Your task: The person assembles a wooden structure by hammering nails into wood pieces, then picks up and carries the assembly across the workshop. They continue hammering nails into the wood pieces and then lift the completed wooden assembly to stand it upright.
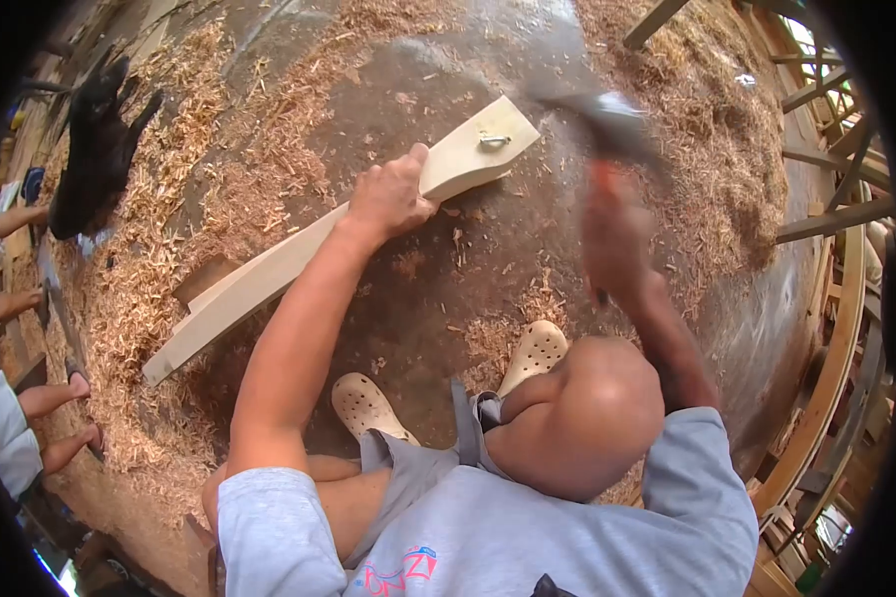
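Observation:
A pale, curved piece of wood (269, 267), shaped like a furniture leg, lies slanted over the floor in front of me. My left hand (388, 195) is closed around it near its wider end. On that wide end sits a small metal fitting (493, 142); its exact kind is not clear. My right hand (622, 244) grips the orange handle of a hammer (609, 117), to the right of the wood. Hammer and hand are smeared by motion, and the hammer's head is apart from the fitting.
Wood shavings (712, 174) cover much of the concrete floor (398, 99). Wooden frames (836, 224) stand along the right side. At the left are a black bundle (95, 144) and other people's arms and legs (55, 398). My perforated clogs (368, 406) are below the wood.

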Demonstrator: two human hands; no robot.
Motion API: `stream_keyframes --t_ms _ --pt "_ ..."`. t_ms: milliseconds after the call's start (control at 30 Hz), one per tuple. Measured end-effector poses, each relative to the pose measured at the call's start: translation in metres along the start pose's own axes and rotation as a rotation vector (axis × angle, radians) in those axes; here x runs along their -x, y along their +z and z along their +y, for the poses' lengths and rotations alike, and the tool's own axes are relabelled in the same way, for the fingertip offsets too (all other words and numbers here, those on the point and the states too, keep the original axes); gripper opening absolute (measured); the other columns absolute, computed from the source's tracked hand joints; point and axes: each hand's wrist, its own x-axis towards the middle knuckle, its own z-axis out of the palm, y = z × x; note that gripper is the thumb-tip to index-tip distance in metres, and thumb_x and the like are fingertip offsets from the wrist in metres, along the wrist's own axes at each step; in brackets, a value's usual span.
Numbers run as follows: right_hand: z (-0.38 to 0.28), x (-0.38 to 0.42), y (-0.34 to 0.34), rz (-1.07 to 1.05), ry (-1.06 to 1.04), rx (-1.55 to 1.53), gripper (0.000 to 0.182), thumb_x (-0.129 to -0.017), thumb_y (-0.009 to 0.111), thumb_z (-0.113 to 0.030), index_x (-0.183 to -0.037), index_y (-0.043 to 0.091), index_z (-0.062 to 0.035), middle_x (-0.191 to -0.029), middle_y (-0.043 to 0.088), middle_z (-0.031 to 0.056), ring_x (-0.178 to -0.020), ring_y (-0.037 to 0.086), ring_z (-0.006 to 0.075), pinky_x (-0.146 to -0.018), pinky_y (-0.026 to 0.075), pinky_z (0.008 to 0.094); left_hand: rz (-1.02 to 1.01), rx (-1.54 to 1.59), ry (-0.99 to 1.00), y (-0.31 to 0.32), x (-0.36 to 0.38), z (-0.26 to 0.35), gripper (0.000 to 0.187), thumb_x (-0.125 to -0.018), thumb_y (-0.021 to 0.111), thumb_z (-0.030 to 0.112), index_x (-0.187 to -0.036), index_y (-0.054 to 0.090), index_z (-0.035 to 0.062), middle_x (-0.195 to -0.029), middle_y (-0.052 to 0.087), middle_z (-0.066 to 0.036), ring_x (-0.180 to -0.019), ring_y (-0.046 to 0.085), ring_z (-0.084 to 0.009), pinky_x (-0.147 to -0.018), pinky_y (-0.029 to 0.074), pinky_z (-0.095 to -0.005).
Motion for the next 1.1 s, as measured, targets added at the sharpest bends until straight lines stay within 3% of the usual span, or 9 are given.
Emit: stream_keyframes --t_ms 33,233,400,467,533,733,933,1000,1100 --pt "0.002 -0.006 0.009 -0.051 0.002 0.82 0.032 -0.104 0.042 -0.029 -0.102 0.054 0.0002 -0.059 0.053 0.0062 -0.053 0.053 0.0152 -0.047 0.04 0.0333 0.011 -0.001 0.006 0.003 0.002 -0.002 0.04 -0.076 0.069 0.02 -0.106 0.048 0.0051 -0.098 0.068 -0.025 -0.093 0.065 -0.0454 -0.082 0.052 -0.0531" --pt "-0.055 -0.017 -0.005 0.112 -0.102 0.657 0.033 -0.104 0.044 -0.034 -0.107 0.058 -0.0041 -0.06 0.052 0.0053 -0.05 0.051 0.0135 -0.041 0.038 0.0328 0.029 0.014 0.028 0.002 -0.002 -0.003 0.041 -0.075 0.069 0.018 -0.107 0.047 0.0052 -0.101 0.067 -0.025 -0.095 0.065 -0.045 -0.082 0.053 -0.0523" --pt "-0.176 0.0 -0.016 0.29 -0.739 0.06 0.02 -0.103 0.046 -0.017 -0.102 0.059 -0.0021 -0.061 0.045 -0.003 -0.05 0.042 0.005 -0.042 0.037 0.0249 0.052 0.036 0.043 0.005 -0.003 -0.007 0.042 -0.076 0.068 0.021 -0.108 0.046 0.0052 -0.101 0.067 -0.024 -0.094 0.065 -0.0451 -0.08 0.053 -0.0526" --pt "-0.095 -0.011 -0.045 0.11 -0.863 0.028 0.015 -0.1 0.047 -0.013 -0.102 0.057 -0.0024 -0.064 0.051 0.0044 -0.053 0.05 0.0137 -0.047 0.041 0.0295 0.071 0.048 0.049 0.015 0.002 -0.01 0.042 -0.076 0.068 0.022 -0.108 0.046 0.0055 -0.101 0.067 -0.024 -0.093 0.065 -0.0451 -0.08 0.053 -0.0526" --pt "0.043 -0.015 -0.043 0.121 -0.473 1.245 0.01 -0.098 0.048 -0.008 -0.101 0.056 -0.0027 -0.066 0.057 0.0119 -0.057 0.058 0.0225 -0.052 0.044 0.0342 0.055 -0.012 0.073 0.014 -0.005 -0.014 0.043 -0.076 0.068 0.023 -0.109 0.047 0.0064 -0.102 0.067 -0.023 -0.092 0.065 -0.0455 -0.079 0.053 -0.0536" --pt "-0.061 -0.028 0.007 0.169 -0.144 0.767 0.027 -0.104 0.044 -0.027 -0.097 0.054 -0.0032 -0.062 0.051 0.0079 -0.051 0.05 0.0179 -0.043 0.04 0.0336 -0.003 0.012 0.002 0.003 0.002 0.002 0.041 -0.075 0.068 0.019 -0.108 0.046 0.0057 -0.103 0.067 -0.023 -0.095 0.064 -0.0466 -0.083 0.052 -0.0549" --pt "-0.189 -0.003 -0.023 0.349 -0.795 0.075 0.029 -0.102 0.05 -0.028 -0.109 0.055 -0.0008 -0.064 0.041 -0.0009 -0.054 0.037 0.0052 -0.043 0.033 0.0222 0.059 0.063 0.082 0.013 -0.005 -0.015 0.037 -0.075 0.064 0.016 -0.104 0.044 0.0047 -0.093 0.066 -0.028 -0.091 0.063 -0.0485 -0.08 0.051 -0.0545" --pt "-0.112 -0.056 -0.156 -0.329 -0.96 -0.11 0.027 -0.105 0.043 -0.026 -0.104 0.058 -0.0028 -0.067 0.048 0.0012 -0.056 0.047 0.0106 -0.05 0.044 0.0277 0.053 0.062 0.094 0.009 -0.006 -0.015 0.037 -0.075 0.064 0.016 -0.104 0.044 0.0044 -0.093 0.066 -0.028 -0.091 0.063 -0.0486 -0.081 0.051 -0.0546" --pt "-0.036 -0.015 0.024 -0.1 0.135 1.167 0.029 -0.103 0.045 -0.026 -0.102 0.055 0.0013 -0.077 0.065 0.0161 -0.062 0.062 0.0266 -0.055 0.05 0.0394 0.055 0.075 0.102 0.006 -0.005 -0.014 0.038 -0.075 0.065 0.017 -0.104 0.045 0.0038 -0.093 0.066 -0.028 -0.09 0.063 -0.0484 -0.081 0.051 -0.0549"
